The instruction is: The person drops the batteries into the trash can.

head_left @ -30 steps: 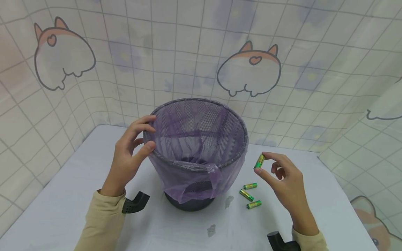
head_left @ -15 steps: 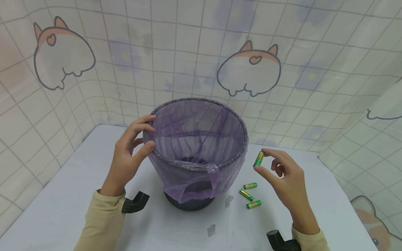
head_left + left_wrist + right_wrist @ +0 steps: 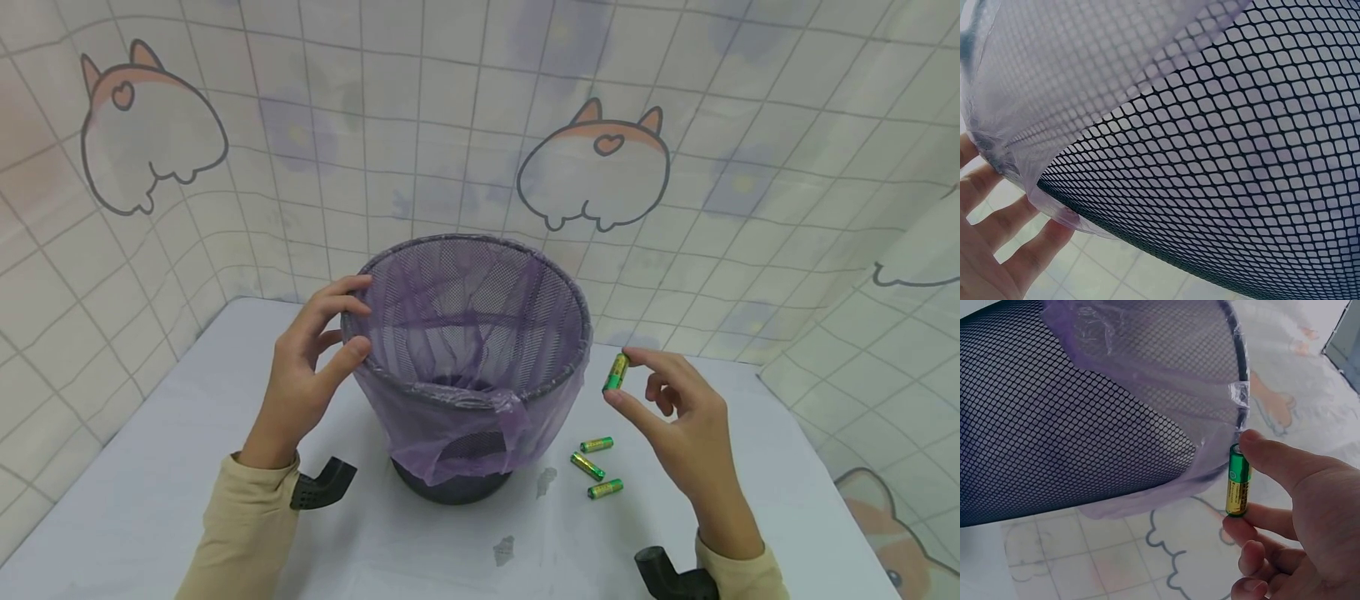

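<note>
A dark mesh wastebasket [image 3: 462, 490] stands upright on the table, lined with a translucent purple bag [image 3: 480, 446] folded over its rim. My left hand [image 3: 303, 375] grips the rim at the left side, thumb and fingers on either side of the bag-covered edge. To the right of the basket, my right hand [image 3: 678, 429] pinches a green and yellow battery [image 3: 616, 372] by its two ends between thumb and finger, up above the table. The right wrist view shows this battery [image 3: 1238, 481] close by the basket's rim. Below it, several matching batteries [image 3: 597, 445] lie on the tabletop.
The white table [image 3: 187, 433] reaches back to a tiled-pattern curtain [image 3: 420, 117] with cartoon dogs on it. Two small grey patches mark the tabletop, one of them a grey patch [image 3: 504, 550] in front of the basket. Black wrist mounts [image 3: 325, 485] stick out from the sleeves.
My right hand has risen slightly, carrying the battery up and a little toward the basket. The left hand, the basket and the lying batteries have stayed in place.
</note>
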### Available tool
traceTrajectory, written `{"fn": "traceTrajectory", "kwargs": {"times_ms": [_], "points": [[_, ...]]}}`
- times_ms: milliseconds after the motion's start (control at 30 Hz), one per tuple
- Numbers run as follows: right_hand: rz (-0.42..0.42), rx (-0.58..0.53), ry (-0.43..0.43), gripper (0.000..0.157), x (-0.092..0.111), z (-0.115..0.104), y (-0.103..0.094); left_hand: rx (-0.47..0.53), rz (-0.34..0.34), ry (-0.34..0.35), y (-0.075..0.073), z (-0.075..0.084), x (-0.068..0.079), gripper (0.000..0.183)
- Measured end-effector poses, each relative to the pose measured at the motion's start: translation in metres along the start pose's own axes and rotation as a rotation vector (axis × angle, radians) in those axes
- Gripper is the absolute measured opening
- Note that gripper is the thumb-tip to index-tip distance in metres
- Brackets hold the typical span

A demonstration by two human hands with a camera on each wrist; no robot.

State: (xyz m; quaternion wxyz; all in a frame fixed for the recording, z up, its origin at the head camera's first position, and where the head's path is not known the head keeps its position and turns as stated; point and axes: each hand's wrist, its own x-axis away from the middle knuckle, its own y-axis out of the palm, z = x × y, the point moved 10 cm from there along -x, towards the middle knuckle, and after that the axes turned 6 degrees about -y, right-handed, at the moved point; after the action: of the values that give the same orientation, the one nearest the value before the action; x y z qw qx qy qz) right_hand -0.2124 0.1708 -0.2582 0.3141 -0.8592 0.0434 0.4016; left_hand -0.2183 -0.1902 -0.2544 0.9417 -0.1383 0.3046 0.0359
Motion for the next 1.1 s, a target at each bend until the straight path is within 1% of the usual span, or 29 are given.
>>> {"fn": "traceTrajectory", "kwargs": {"times_ms": [100,300,433,533,733,1000,1100], "points": [[0.006,-0.017,-0.016,0.052,-0.002,-0.003,-0.001,0.001,0.000,0.000,0.000,0.000,0.000,0.028],[0.006,0.004,-0.018,0.052,-0.005,-0.008,-0.003,-0.002,-0.002,0.006,0.001,0.003,-0.001,0.027],[0.016,-0.004,-0.040,0.051,-0.008,-0.013,-0.004,-0.013,-0.002,0.014,0.001,0.004,0.000,0.027],[0.025,-0.012,-0.056,0.051,-0.009,-0.015,-0.005,-0.012,-0.003,0.008,0.001,0.002,0.000,0.028],[0.027,-0.015,-0.056,0.053,-0.013,-0.020,-0.004,0.006,-0.005,-0.010,0.000,-0.001,0.001,0.029],[0.037,-0.036,-0.077,0.053,-0.017,-0.025,-0.005,-0.018,-0.003,0.024,0.001,0.005,0.001,0.028],[0.041,-0.042,-0.081,0.053,-0.018,-0.028,-0.004,-0.015,-0.005,0.023,0.001,0.006,0.001,0.028]]}}
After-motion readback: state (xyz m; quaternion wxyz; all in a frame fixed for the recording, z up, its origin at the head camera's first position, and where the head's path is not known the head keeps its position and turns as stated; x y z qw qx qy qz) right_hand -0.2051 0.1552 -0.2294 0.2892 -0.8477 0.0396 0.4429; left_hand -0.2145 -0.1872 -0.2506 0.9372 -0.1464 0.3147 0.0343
